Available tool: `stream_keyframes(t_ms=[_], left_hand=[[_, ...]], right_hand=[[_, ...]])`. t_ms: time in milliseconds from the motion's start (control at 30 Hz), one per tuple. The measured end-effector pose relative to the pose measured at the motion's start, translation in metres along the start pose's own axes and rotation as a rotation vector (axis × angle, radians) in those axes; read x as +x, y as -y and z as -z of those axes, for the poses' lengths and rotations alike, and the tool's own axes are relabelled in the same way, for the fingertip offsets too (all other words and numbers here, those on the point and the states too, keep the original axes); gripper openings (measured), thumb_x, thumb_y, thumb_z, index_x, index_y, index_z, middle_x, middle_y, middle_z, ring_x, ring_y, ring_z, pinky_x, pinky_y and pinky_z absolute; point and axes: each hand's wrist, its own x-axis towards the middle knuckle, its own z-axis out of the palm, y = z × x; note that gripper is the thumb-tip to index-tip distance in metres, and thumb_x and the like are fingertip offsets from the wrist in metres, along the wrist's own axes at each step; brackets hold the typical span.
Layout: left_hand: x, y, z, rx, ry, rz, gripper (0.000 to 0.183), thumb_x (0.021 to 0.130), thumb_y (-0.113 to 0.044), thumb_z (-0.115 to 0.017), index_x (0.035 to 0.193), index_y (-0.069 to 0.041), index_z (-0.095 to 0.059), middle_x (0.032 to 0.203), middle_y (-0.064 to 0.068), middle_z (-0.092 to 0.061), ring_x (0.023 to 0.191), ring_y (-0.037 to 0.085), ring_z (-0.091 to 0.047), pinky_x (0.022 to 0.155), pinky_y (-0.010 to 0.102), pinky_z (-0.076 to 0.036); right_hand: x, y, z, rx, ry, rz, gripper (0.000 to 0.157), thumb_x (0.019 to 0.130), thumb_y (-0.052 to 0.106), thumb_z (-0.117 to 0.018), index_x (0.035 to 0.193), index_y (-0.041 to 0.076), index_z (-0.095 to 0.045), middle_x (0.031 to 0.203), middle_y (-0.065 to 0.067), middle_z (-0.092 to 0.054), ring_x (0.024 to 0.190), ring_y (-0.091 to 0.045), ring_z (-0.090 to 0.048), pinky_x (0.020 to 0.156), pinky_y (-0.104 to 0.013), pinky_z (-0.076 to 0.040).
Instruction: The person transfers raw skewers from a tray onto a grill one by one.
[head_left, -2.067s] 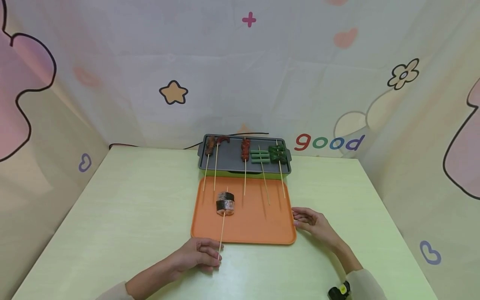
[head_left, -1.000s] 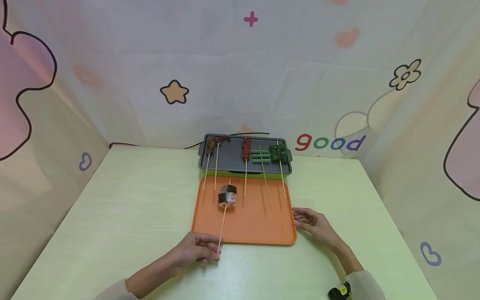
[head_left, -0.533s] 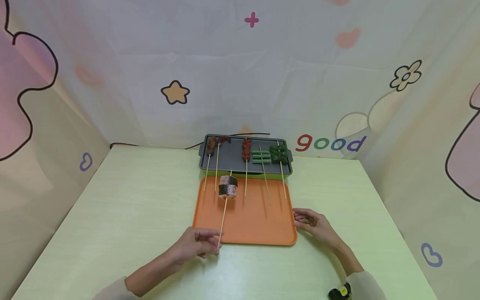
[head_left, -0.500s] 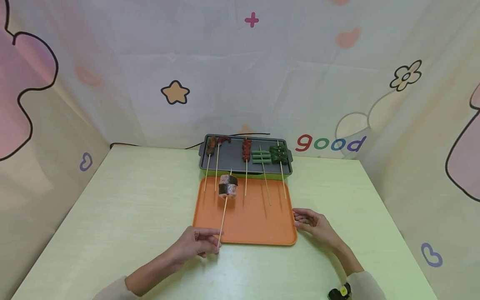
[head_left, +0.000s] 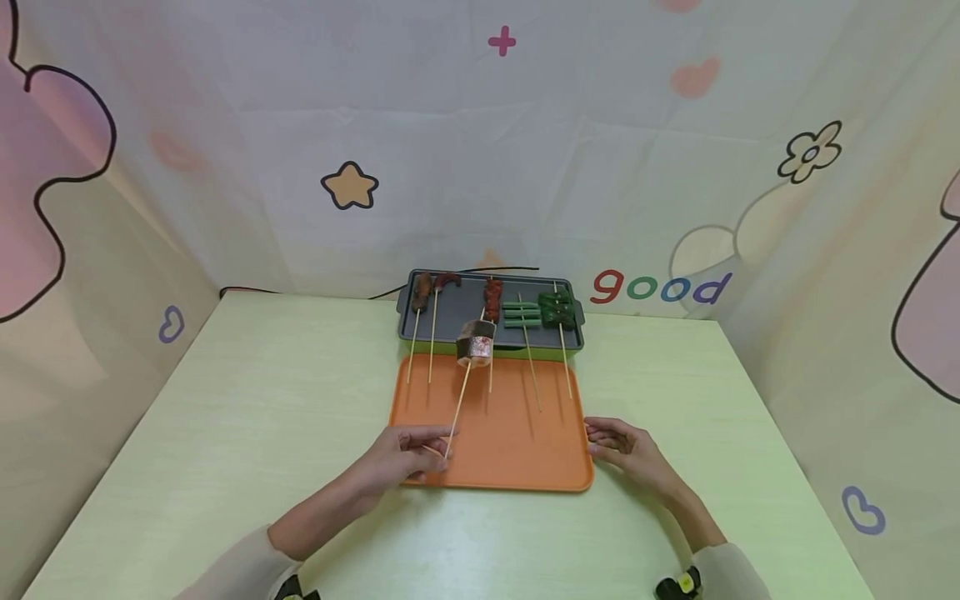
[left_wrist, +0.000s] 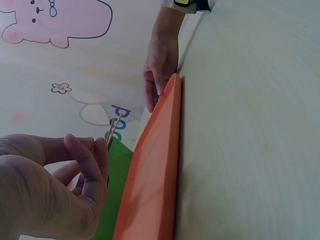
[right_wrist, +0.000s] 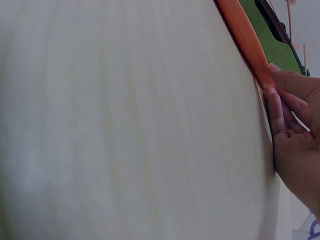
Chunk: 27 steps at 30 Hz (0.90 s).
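My left hand (head_left: 412, 454) pinches the lower end of a skewer's thin stick (head_left: 459, 408). On it sits a thick roll with dark and pale bands (head_left: 476, 343), tilted up over the front edge of the grill. In the left wrist view, that hand's fingers (left_wrist: 92, 170) close on the stick while most of the skewer is hidden. My right hand (head_left: 626, 450) rests at the right edge of the orange tray (head_left: 517, 458). In the right wrist view its thumb and fingertips (right_wrist: 272, 95) touch the tray's rim, loosely bent.
Behind the tray stands a grey-topped green grill (head_left: 461, 325). Several skewers lie across it: a brown one (head_left: 422, 293), a dark red curled one (head_left: 447, 280), a red one (head_left: 492, 298), green stalks (head_left: 521, 314) and dark green leaves (head_left: 556, 308). Their sticks overhang the tray.
My left hand has carried the skewer forward, up and rightward, from above the tray to the grill's front edge. The right hand stays at the tray's edge.
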Motion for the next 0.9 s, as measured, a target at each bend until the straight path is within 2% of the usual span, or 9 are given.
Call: stream_keyframes(t_ms=[200, 433, 567, 900], left_hand=[[0.012, -0.012, -0.003, -0.025, -0.038, 0.005, 0.052, 0.091, -0.005, -0.071, 0.142, -0.003, -0.059, 0.099, -0.003, -0.067, 0.085, 0.009, -0.066, 0.072, 0.027, -0.048], [0.037, -0.021, -0.003, -0.086, -0.138, 0.026, 0.049, 0.090, -0.001, -0.072, 0.138, -0.001, -0.062, 0.095, -0.002, -0.067, 0.081, 0.008, -0.065, 0.070, 0.023, -0.047], [0.049, -0.026, -0.002, -0.102, -0.173, 0.043, 0.047, 0.090, 0.000, -0.071, 0.137, -0.001, -0.063, 0.094, -0.002, -0.068, 0.080, 0.007, -0.067, 0.070, 0.023, -0.048], [0.068, -0.031, 0.002, -0.089, -0.193, 0.077, 0.049, 0.090, 0.002, -0.071, 0.138, 0.000, -0.062, 0.089, -0.003, -0.068, 0.077, 0.005, -0.068, 0.066, 0.019, -0.049]], right_hand=[[0.000, 0.000, -0.001, -0.006, 0.004, 0.015, 0.050, 0.097, 0.004, -0.067, 0.141, -0.012, -0.050, 0.131, -0.037, -0.057, 0.106, 0.003, -0.064, 0.091, -0.012, -0.052], [0.000, 0.000, 0.000, -0.002, 0.002, -0.002, 0.051, 0.097, 0.005, -0.067, 0.142, -0.011, -0.050, 0.132, -0.037, -0.057, 0.107, 0.003, -0.064, 0.092, -0.012, -0.051], [0.001, 0.000, 0.000, 0.003, 0.000, -0.007, 0.051, 0.097, 0.005, -0.067, 0.142, -0.011, -0.050, 0.132, -0.036, -0.057, 0.107, 0.003, -0.064, 0.092, -0.012, -0.051], [0.001, 0.000, 0.000, 0.009, -0.006, -0.008, 0.050, 0.097, 0.005, -0.067, 0.142, -0.011, -0.051, 0.132, -0.036, -0.057, 0.106, 0.002, -0.064, 0.091, -0.012, -0.052]])
